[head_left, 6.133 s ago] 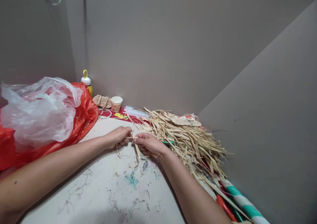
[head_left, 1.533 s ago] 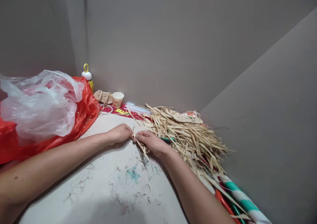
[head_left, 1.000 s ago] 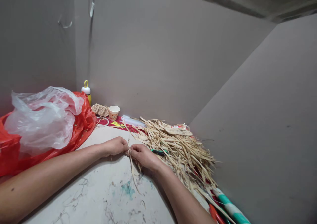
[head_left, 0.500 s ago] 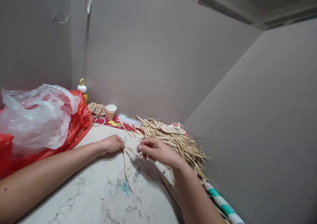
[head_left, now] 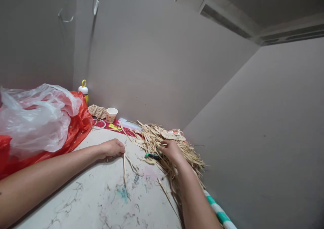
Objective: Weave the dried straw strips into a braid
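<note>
My left hand [head_left: 113,148] rests at the board's far part, with thumb and fingers pinched on thin straw strips [head_left: 124,173]. The strips hang from the fingertips and fork on the white board [head_left: 96,192]. My right hand [head_left: 170,150] is over the pile of dry straw [head_left: 186,151], its thumb and fingers slightly apart at the near left side of the pile. Whether those fingertips touch single strands is hard to see. Just left of them lies a green and black tool, perhaps a cutter [head_left: 152,156].
Red and white plastic bags [head_left: 43,121] are heaped at the left. By the wall stand a bottle with a yellow loop [head_left: 83,90], a woven straw sole [head_left: 97,111] and a paper cup [head_left: 111,115]. A green-and-white striped roll [head_left: 220,212] lies along the right edge.
My right hand has moved right, away from the strips by my left hand, to the straw pile. The green and black tool has come into view. My left hand keeps its pinch.
</note>
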A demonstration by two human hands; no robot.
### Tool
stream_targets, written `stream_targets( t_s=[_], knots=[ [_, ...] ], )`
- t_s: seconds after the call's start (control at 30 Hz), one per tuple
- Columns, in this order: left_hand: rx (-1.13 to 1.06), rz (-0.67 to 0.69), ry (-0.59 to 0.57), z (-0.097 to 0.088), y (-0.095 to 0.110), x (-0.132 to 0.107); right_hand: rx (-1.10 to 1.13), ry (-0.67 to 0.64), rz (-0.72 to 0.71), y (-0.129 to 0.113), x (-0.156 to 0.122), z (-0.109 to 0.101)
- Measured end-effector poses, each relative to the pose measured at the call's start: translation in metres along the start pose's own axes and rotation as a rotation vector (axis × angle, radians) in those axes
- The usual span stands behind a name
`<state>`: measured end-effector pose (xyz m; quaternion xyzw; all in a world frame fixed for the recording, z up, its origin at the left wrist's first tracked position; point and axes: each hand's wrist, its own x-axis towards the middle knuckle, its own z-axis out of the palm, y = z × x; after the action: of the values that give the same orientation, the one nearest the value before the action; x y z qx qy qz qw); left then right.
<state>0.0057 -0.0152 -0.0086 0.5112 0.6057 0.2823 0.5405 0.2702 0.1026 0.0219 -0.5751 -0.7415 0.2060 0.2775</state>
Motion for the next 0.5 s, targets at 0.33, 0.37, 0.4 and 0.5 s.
stream_targets(
  t_s=[0.33,0.37,0.4,0.5],
  knots=[
    [-0.016,-0.016,-0.014,-0.002,-0.001,0.001,0.267,0.126,-0.053,-0.014,-0.006,-0.033],
    [-0.016,-0.019,-0.014,-0.002,-0.001,0.001,0.32,0.118,-0.055,-0.018,-0.009,-0.037],
    [-0.016,-0.02,-0.014,-0.002,-0.001,0.001,0.395,0.096,-0.053,-0.022,-0.012,-0.04],
    [-0.019,-0.016,-0.015,-0.002,-0.002,0.002,0.671,-0.037,-0.011,-0.031,-0.019,-0.045]
  ],
)
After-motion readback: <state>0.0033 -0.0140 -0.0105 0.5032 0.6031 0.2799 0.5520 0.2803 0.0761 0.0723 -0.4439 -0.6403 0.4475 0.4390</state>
